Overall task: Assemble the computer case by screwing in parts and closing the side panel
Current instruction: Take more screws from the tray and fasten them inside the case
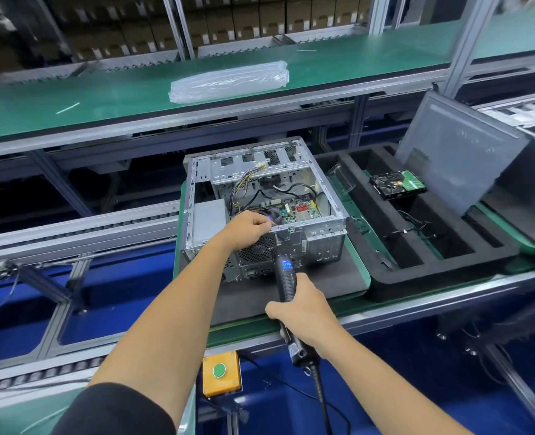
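your left arm reaches forward and a little to the right, forearm bare, dark sleeve at the elbow, and your left hand rests curled on the near top edge of the computer case, fingers folded over the metal rim beside something small and purple; that grip is narrow, pinched against the rim, though you cannot tell whether it holds anything. your right arm comes in from the lower right, wrist bent, and your right hand is wrapped fully around the black handle of the electric screwdriver, its grip closed tight on the tool. the screwdriver is tilted, its bit pointing up and away from you, the tip touching the case's rear frame just beside your left hand, and its coiled cord hangs below your wrist. the case lies open side up on a dark mat on the green-edged tabletop, its motherboard and cables showing. to its right sits a black foam tray with a hard drive in it, and the grey side panel leans tilted at the tray's far right, apart from the case. a yellow box with a green button sits below the tabletop's edge.
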